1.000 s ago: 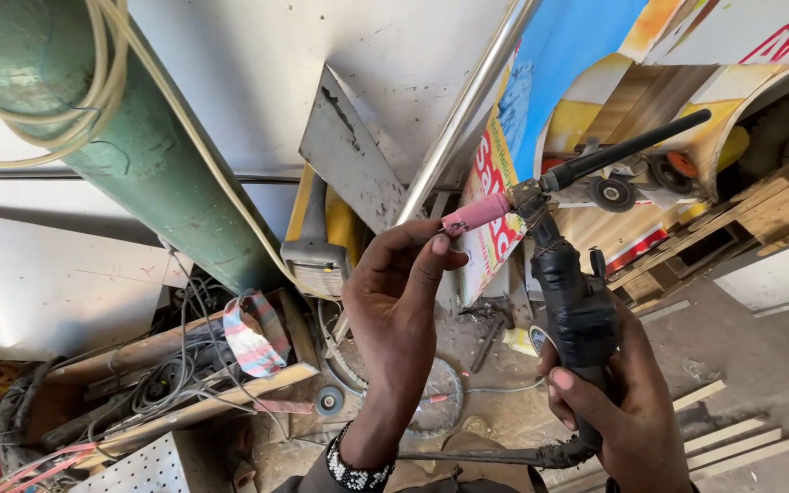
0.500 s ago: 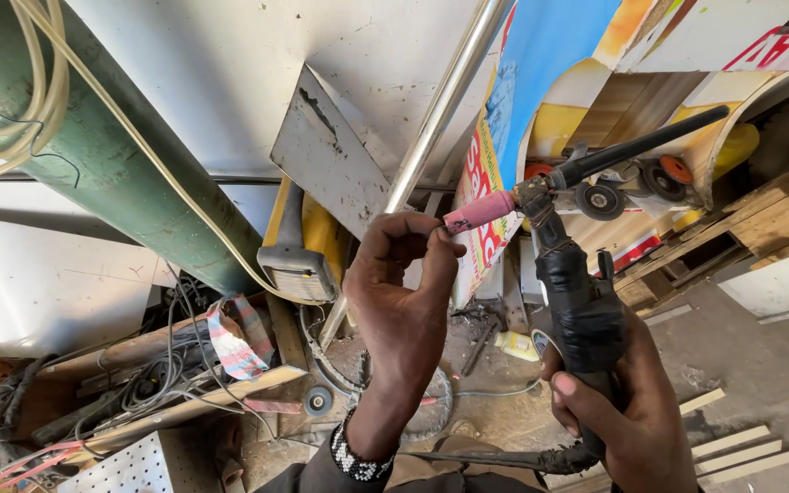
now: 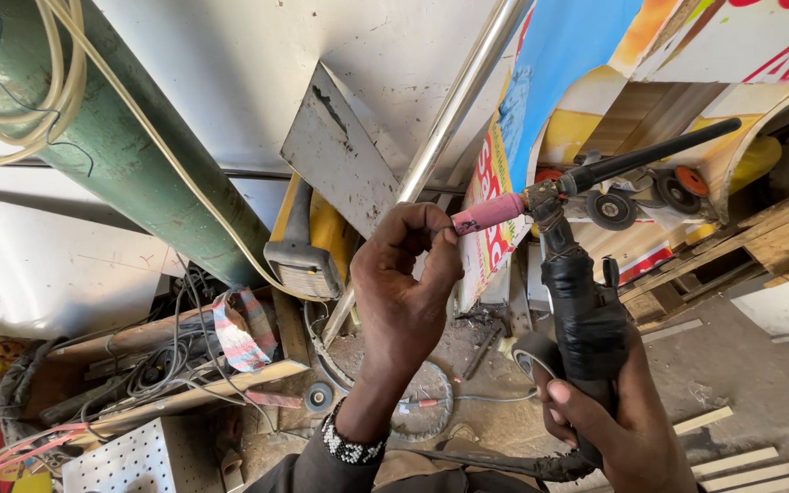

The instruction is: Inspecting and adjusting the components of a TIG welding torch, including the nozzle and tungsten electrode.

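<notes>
Landmark = welding torch [image 3: 586, 301], held up mid-frame.

Green cylinder [image 3: 111, 155], far left of torch & above it, leaning, pale hose [image 3: 57, 91] looped over its top. White sheet wall [image 3: 230, 55] behind it. Coloured printed panels [image 3: 577, 55] right behind the torch head. Chrome pipe [image 3: 454, 110] runs diagonally just left of the torch tip, up to frame top. Grey metal plate [image 3: 340, 155] left of that pipe. Wooden pallet [image 3: 760, 246] right of torch, w/ small angle grinder discs [image 3: 678, 187] just above-right of the torch neck. Tangle of cables [image 3: 157, 365] & perforated white sheet [image 3: 125, 461] low left of torch, on the floor. Wood strips [image 3: 751, 461] low right.

Torch: black taped handle upright, black back cap slanting up-right, pink ceramic nozzle [image 3: 489, 213] pointing left from the head.

Right hand [image 3: 614, 429] below torch, fingers wrapped tight round the handle's lower end – full grip. Left hand [image 3: 408, 292] just left of torch, beaded wristband [image 3: 351, 447] on the wrist; fingers curled, thumb & fingertips pinched at the pink nozzle's tip, touching it. Cannot tell if anything small sits between the fingertips.
</notes>
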